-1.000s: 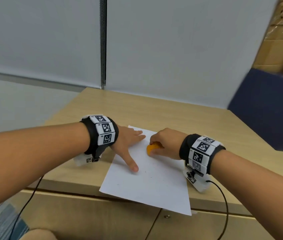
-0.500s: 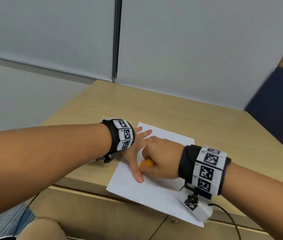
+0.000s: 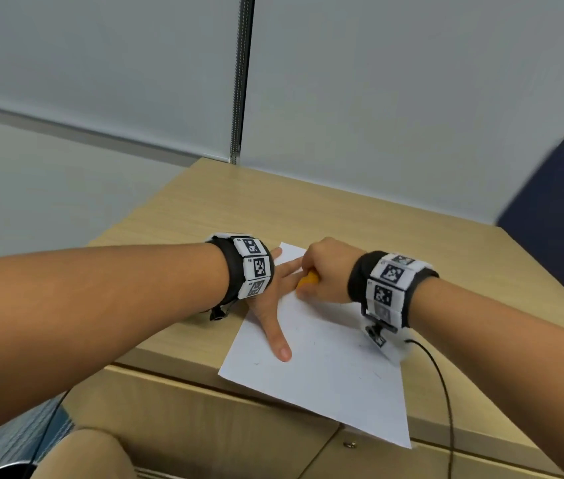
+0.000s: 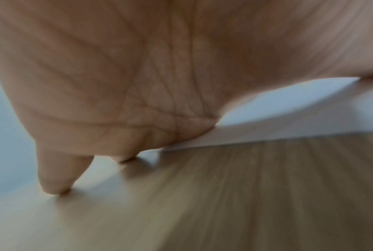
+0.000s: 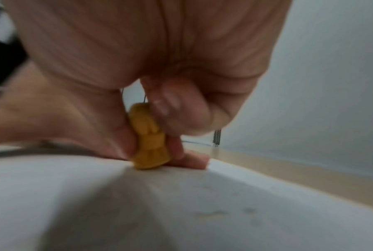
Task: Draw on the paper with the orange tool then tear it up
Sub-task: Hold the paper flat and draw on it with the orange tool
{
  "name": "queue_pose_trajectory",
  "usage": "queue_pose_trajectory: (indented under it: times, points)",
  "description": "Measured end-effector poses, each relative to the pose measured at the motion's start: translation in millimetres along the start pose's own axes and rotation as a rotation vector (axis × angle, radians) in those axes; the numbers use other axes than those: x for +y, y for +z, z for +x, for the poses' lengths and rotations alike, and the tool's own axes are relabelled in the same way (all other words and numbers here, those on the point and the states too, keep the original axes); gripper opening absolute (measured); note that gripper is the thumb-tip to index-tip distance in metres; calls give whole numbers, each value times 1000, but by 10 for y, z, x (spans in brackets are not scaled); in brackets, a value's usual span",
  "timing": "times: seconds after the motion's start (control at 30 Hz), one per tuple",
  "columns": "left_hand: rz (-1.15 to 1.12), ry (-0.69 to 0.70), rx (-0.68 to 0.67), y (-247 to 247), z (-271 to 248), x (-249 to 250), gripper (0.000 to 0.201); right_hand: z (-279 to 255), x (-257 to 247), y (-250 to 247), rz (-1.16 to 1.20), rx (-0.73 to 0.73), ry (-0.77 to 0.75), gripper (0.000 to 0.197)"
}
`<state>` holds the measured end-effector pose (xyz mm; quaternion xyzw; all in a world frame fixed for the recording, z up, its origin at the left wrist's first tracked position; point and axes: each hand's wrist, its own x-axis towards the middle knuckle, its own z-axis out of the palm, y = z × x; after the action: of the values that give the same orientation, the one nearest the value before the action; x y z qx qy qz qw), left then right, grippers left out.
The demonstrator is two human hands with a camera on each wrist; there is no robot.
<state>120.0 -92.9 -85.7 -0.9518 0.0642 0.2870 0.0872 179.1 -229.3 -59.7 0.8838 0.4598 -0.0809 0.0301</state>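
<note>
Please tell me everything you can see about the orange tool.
The orange tool is a small, matte yellow-orange lump with ridged sides, waxy-looking. The right hand pinches it between thumb and fingers, roughly upright, its wider lower end resting on the white paper. The head view shows only a little of it.

I get even, soft light on the head view, smeared at its right edge. Both wrist views are blurred and unfocused; a broad grey shadow falls across the paper (image 5: 202, 212).
</note>
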Motion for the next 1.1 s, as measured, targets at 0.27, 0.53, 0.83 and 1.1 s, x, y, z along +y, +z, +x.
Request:
queue_pose_trajectory:
  times: [0.27, 0.53, 0.83, 1.1]
  points:
    - [22, 1, -2, -21, -25, 27, 138, 24, -73, -84, -44, -58, -1, 23]
    - [19, -10, -7, -3, -4, -4, 136, -110, -155, -63, -17, -106, -106, 23]
    - [30, -18, 18, 52, 105, -60, 148, -253, -184, 58, 60, -163, -129, 29]
    - [6, -25, 9, 1, 3, -12, 146, 12, -17, -34, -50, -24, 51, 30]
